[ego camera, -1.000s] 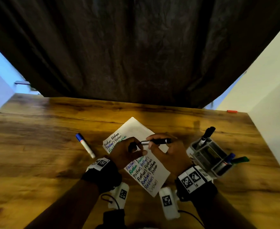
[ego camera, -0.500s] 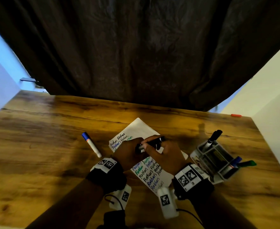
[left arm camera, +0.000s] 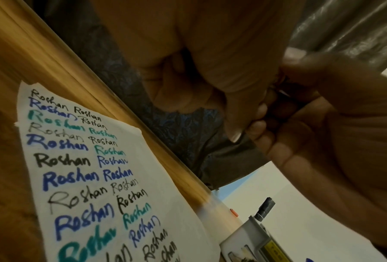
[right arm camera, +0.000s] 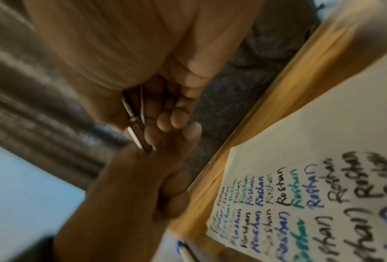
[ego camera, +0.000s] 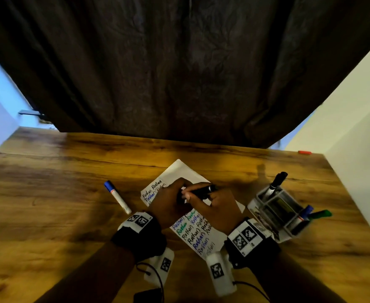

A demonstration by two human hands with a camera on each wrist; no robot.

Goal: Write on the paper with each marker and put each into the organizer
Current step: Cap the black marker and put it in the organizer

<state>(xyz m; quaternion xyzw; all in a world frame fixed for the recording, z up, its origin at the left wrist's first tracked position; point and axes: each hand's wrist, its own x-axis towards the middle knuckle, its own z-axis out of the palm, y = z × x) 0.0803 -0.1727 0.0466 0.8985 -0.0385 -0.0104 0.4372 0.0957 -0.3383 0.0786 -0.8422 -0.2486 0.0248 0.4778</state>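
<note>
The wooden table [ego camera: 48, 204] carries the paper [ego camera: 179, 169], lying askew at centre and already filled with rows of a handwritten word in black, blue and green. To the right stands the organizer [ego camera: 264, 217], near the table's right edge, with one black marker [ego camera: 277, 182] upright in its far compartment and a blue-capped and a green marker leaning out of the near one. A blue-capped marker [ego camera: 117, 196] lies loose on the table left of the sheet, apart from both hands. Above the paper the right hand [ego camera: 219, 206] grips the barrel of a black marker [ego camera: 203, 190], fingers curled round it; the left hand [ego camera: 168, 204] is closed at the marker's left end, where its cap would sit, though the cap itself is hidden by the fingers. Whether it is being pulled off or pressed on cannot be told. Risks, as judged: neither hand pins the sheet, so it may slide under the first stroke; an uncapped tip held this close to the fingers may ink them; a cap left loose would let the marker dry in the organizer; a careless drop into the crowded near compartment may tip the leaning markers out.
</note>
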